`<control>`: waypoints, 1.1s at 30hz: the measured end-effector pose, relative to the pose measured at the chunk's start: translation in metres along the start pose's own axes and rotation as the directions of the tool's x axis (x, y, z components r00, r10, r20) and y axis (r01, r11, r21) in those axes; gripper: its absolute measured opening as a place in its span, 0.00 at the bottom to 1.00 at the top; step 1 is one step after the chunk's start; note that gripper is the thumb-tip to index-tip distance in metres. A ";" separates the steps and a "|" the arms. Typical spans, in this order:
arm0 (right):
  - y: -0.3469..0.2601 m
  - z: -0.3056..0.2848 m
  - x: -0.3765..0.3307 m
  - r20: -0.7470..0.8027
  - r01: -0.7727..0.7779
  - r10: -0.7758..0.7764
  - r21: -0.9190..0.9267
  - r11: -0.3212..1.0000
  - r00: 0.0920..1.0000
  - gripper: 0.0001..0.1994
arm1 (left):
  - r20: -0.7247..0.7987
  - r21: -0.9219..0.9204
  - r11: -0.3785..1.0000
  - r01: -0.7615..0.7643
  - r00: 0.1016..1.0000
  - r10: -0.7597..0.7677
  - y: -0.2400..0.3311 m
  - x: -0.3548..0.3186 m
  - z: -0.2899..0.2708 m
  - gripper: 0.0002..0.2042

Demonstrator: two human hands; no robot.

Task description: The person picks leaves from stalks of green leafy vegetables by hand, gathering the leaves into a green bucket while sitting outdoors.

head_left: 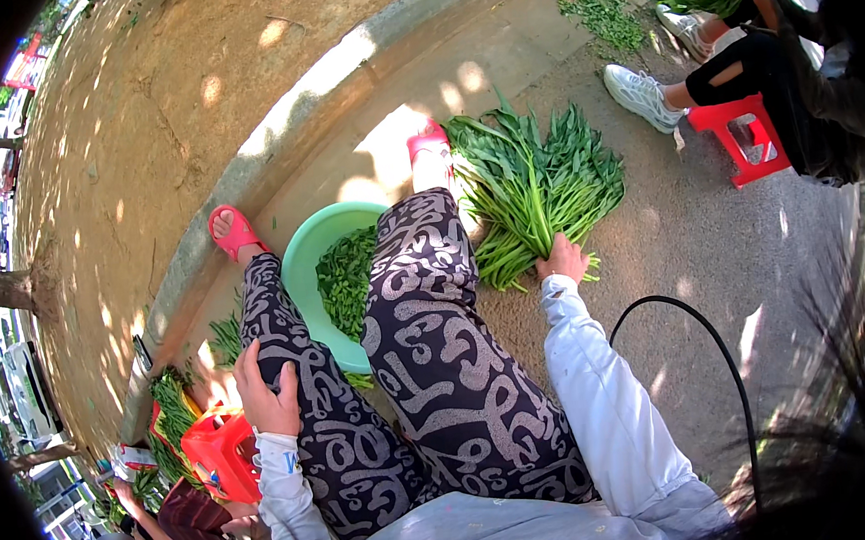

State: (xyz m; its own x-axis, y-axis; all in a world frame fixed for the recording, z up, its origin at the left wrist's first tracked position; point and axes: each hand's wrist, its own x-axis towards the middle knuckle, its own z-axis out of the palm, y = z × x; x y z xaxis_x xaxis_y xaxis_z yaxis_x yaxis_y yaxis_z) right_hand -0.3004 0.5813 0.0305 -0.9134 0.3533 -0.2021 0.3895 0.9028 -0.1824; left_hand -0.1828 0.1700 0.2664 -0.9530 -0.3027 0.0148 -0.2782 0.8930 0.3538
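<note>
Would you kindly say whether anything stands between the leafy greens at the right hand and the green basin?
Yes: the person's right leg comes between the leafy greens and the green basin. Nothing visible separates the right hand from the stems it touches.

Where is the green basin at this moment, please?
In the head view, the green basin stands left of centre between the patterned trouser legs, with leafy greens inside.

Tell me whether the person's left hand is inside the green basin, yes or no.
No, the left hand is outside the green basin, spread against the patterned trousers at the left leg.
</note>
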 end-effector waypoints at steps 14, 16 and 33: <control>-0.024 -0.047 0.014 0.192 -0.184 0.155 0.147 0.972 0.969 0.20 | -0.020 0.002 1.000 0.019 1.000 -0.019 0.000 -0.002 0.000 0.24; -0.032 -0.057 0.018 0.197 -0.202 0.170 0.160 0.966 0.966 0.21 | -0.036 -0.008 1.000 0.006 0.999 -0.006 -0.004 -0.002 0.003 0.25; -0.220 -0.285 -0.013 0.052 -0.090 -0.341 0.991 -0.097 0.938 0.12 | -0.130 0.023 0.998 0.060 0.990 -0.057 -0.024 -0.017 0.006 0.25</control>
State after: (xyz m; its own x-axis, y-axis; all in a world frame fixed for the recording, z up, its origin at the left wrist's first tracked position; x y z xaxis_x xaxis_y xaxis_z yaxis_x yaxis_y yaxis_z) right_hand -0.4077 0.4483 0.3478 -0.9841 0.0105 -0.1773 0.1615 -0.3630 -0.9177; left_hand -0.1603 0.1557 0.2519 -0.9119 -0.3936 0.1162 -0.3377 0.8806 0.3325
